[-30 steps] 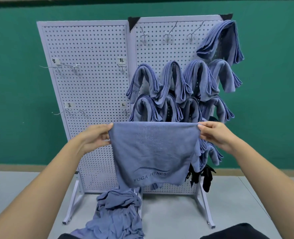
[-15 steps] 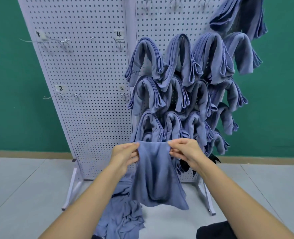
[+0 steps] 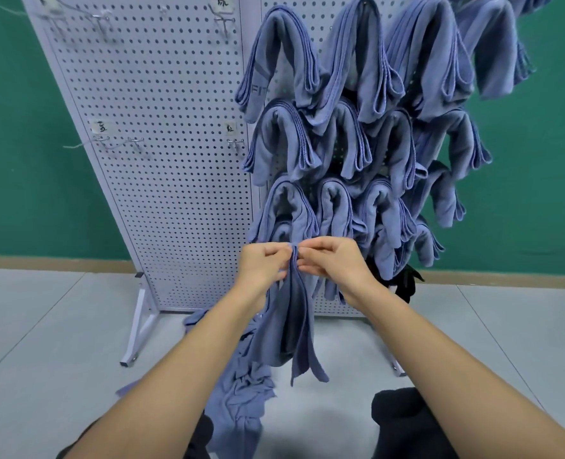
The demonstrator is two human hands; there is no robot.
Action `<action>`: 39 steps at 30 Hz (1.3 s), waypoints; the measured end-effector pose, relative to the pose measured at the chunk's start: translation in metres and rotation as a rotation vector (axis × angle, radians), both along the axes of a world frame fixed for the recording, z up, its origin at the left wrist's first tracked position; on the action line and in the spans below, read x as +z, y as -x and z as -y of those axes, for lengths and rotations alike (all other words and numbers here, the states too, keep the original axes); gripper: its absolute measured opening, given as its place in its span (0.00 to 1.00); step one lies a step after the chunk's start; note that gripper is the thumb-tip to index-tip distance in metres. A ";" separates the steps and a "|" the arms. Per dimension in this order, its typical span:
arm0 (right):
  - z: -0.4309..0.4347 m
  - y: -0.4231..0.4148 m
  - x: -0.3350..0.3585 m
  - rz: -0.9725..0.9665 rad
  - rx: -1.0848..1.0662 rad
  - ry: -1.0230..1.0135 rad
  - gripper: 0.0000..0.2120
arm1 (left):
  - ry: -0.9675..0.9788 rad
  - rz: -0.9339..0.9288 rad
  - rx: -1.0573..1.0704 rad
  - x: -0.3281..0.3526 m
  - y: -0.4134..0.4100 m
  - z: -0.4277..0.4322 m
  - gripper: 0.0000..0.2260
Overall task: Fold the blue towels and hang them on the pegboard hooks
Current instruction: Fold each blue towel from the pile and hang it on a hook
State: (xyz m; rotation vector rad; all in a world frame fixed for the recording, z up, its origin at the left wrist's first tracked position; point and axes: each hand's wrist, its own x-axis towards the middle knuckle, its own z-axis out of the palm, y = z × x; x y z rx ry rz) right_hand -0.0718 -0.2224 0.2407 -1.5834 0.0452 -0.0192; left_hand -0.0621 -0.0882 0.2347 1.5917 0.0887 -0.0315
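Hung towels (image 3: 335, 207) perhaps against held towel (image 3: 291, 323)

The grey floor (image 3: 42, 342) carries the white pegboard (image 3: 161, 193) on its metal feet (image 3: 134, 342). A crumpled heap of blue towels (image 3: 241, 399) lies just before the pegboard's base.

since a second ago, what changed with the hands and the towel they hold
The left hand and right hand moved inward until they met, bringing the top corners of the towel together. It was spread wide before and now hangs folded in a narrow strip. Both hands kept their pinch on its top edge. The hung towels on the pegboard and the floor pile stayed as they were.
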 end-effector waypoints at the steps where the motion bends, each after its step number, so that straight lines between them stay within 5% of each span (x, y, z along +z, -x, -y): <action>1: 0.002 0.000 0.000 -0.002 0.034 -0.003 0.07 | 0.009 0.003 -0.017 0.000 0.000 -0.001 0.06; 7: 0.019 0.001 0.005 -0.004 0.164 0.035 0.16 | 0.013 0.020 -0.080 -0.001 0.000 -0.006 0.07; 10: 0.033 -0.002 0.009 0.186 0.091 0.339 0.14 | 0.030 0.015 -0.110 0.001 0.000 -0.006 0.07; 14: 0.043 -0.017 0.007 0.229 0.246 0.768 0.26 | 0.040 0.055 -0.219 0.006 -0.002 -0.009 0.08; 17: 0.036 -0.026 0.008 0.244 0.303 0.857 0.15 | 0.053 0.080 -0.213 0.010 -0.004 -0.013 0.09; 25: 0.021 -0.037 0.059 0.353 0.197 1.106 0.13 | 0.101 0.022 -0.014 0.005 -0.014 -0.039 0.11; 34: 0.017 -0.029 0.163 0.435 0.007 0.925 0.16 | 0.168 -0.331 -0.081 -0.012 0.010 -0.030 0.22; 39: 0.037 -0.012 0.206 0.443 -0.115 0.511 0.20 | 0.727 -0.538 -0.280 -0.002 0.026 -0.016 0.25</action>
